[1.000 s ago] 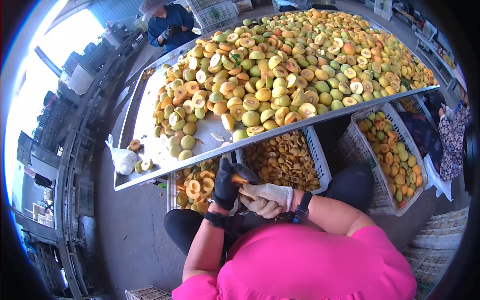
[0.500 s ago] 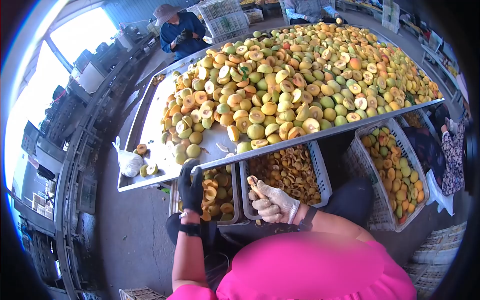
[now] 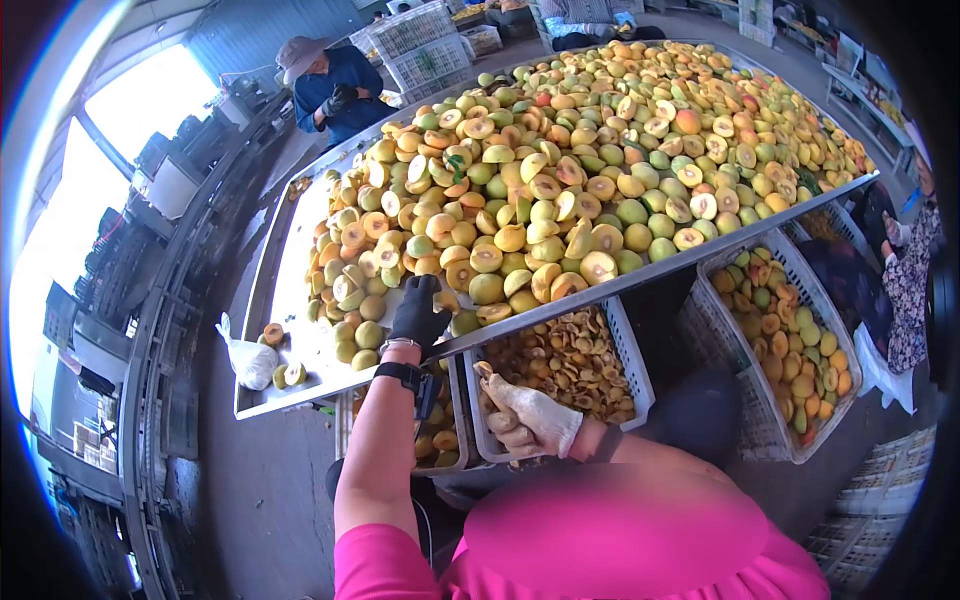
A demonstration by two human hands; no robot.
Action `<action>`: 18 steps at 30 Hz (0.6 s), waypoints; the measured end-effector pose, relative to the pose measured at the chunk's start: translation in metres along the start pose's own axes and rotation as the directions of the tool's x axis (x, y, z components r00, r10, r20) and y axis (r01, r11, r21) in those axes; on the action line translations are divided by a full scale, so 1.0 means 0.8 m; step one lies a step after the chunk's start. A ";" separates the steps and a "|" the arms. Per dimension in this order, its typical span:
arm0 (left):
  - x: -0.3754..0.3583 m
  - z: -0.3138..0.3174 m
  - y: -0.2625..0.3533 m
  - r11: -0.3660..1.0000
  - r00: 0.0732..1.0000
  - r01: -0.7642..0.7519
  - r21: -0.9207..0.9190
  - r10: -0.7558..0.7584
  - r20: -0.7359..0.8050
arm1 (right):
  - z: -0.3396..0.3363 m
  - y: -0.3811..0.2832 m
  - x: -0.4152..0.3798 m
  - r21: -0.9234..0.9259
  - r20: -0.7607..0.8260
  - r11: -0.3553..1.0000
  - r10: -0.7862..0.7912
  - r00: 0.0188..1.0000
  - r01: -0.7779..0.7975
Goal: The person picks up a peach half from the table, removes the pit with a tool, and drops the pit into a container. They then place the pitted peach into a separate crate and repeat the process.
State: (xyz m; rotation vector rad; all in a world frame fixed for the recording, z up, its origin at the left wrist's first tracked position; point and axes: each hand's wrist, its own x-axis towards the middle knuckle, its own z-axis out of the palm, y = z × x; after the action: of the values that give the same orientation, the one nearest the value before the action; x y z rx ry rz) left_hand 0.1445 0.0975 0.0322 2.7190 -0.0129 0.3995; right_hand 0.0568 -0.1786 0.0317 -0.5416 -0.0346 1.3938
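Observation:
My left hand [image 3: 420,312], in a black glove, reaches over the near edge of the metal table [image 3: 345,385]. Its fingers are apart and stretched forward at the pile of halved peach-like fruit [image 3: 520,190]; a cut half [image 3: 447,301] lies right beside them. My right hand [image 3: 535,418], in a whitish knit glove, is closed around a small slim tool [image 3: 484,371], whose tip sticks up past the thumb. That hand hovers over a crate of fruit pieces [image 3: 570,350]. Below my left forearm, another crate [image 3: 455,463] holds fruit halves, partly hidden.
A tied white plastic bag [image 3: 250,362] sits at the table's left corner, with a few loose fruits beside it. At the right stands a crate full of fruit [image 3: 785,340]. A person in a hat [image 3: 335,95] works across the table; other people sit farther off.
My left hand has moved up and forward from below the table edge onto the fruit. My right hand has shifted slightly left and down, still holding the tool. The view has turned a little.

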 end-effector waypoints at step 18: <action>-0.116 0.010 0.139 0.399 0.962 -0.015 -0.917 -0.243 -0.122 | 0.018 -0.015 -0.008 -0.292 -0.027 0.930 -0.241 0.970 0.223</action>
State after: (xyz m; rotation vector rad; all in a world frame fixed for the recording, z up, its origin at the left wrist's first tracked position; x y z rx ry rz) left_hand 0.0505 -0.0127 0.0413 1.5162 0.0190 0.4841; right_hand 0.0620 -0.1804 0.0510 -0.7967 -0.2474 1.1450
